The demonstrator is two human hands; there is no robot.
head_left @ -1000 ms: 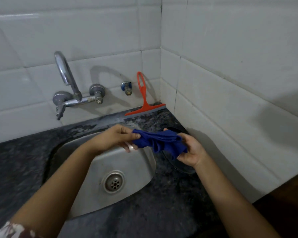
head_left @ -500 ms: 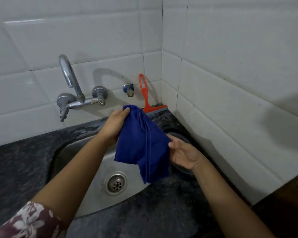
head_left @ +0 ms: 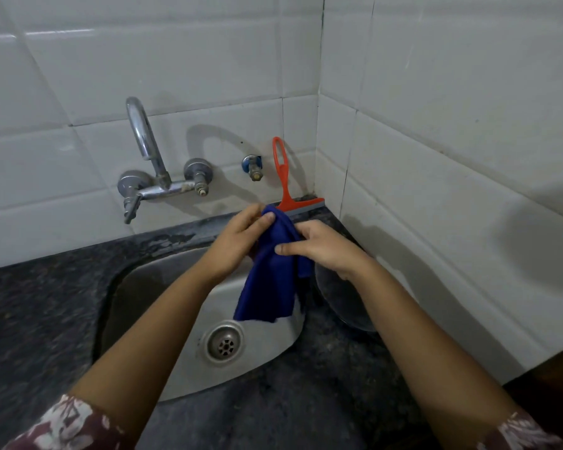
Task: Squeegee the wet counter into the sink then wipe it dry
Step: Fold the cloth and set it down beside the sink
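Observation:
A blue cloth hangs over the steel sink, held at its top by both hands. My left hand pinches the upper left corner, my right hand grips the upper right edge, thumb across the front. The cloth's lower end dangles just above the drain. The red squeegee leans upright against the back wall tiles in the corner, its blade on the dark granite counter, touched by neither hand.
A chrome wall tap projects over the sink's back left. A small blue-handled valve sits beside the squeegee. A round dark glass lid or plate lies on the counter right of the sink, under my right wrist. White tiled walls meet at the corner.
The cloth went from bunched between both hands to hanging open from my left hand; now my right hand has taken hold of its top edge too, and both hands are higher, nearer the squeegee.

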